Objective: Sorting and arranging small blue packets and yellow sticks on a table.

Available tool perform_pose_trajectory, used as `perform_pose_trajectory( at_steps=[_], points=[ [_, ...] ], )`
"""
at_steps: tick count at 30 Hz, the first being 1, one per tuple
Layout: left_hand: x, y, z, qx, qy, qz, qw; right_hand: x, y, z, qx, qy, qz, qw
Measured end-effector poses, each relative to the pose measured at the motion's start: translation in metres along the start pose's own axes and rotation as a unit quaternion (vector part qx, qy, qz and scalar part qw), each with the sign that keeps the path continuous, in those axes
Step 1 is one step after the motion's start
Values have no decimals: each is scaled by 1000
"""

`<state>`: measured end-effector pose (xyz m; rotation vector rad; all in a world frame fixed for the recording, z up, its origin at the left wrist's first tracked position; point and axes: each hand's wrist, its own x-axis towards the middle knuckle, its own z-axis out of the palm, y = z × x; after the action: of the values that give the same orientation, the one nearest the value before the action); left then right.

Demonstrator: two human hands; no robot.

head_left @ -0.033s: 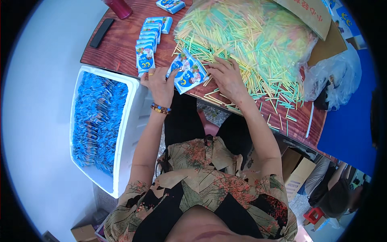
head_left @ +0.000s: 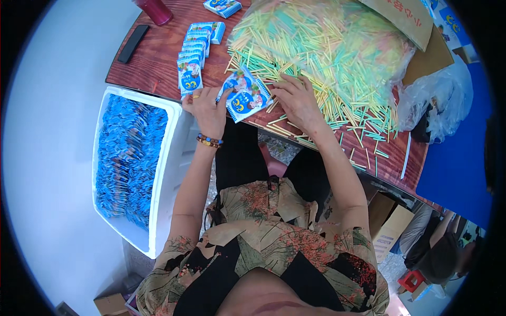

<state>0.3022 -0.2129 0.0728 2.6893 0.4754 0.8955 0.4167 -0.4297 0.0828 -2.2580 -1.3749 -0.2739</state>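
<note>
Between my hands, at the near table edge, lies a flat blue-and-white printed packet (head_left: 245, 99), tilted; whether another lies under it I cannot tell. My left hand (head_left: 208, 111), with a ring and beaded bracelets, has its thumb at the packet's left edge and its bent fingers apart from the thumb on the table edge. Bent and spread, the fingers of my right hand (head_left: 298, 102) rest by the packet's right corner, beside loose straw-like sticks (head_left: 295, 68) in yellow and green. Just beyond my left hand is an overlapping row of similar packets (head_left: 190, 73).
A white foam box (head_left: 169, 137) full of blue packets stands left of the table. A clear plastic bag (head_left: 337, 31) of sticks covers the far middle. Also there: a black bar (head_left: 133, 43), a red cup (head_left: 158, 11), a cardboard flap (head_left: 403, 23) and a crumpled bag (head_left: 443, 102).
The packet between my hands has shifted slightly and looks like one sheet, where two overlapping prints showed before. Both hands have hardly moved.
</note>
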Motion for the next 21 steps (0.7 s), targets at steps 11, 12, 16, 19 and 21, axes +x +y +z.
perform_pose_trajectory(
  at_steps=[11,12,16,19,21],
  points=[
    [15,40,-50,-542,-214,-198,788,34,-31,-28,528,-6,206,824],
    [13,47,-49,-543,-215,-197,788,30,-30,-22,527,-5,207,824],
    [-3,51,-33,-678,-110,-292,665,15,-41,-11,624,78,229,743],
    [-9,56,-27,-698,-100,-295,645,2,-41,-2,635,90,254,724],
    [-12,58,-28,-693,-94,-287,654,0,-48,-3,652,90,271,702]
  ],
)
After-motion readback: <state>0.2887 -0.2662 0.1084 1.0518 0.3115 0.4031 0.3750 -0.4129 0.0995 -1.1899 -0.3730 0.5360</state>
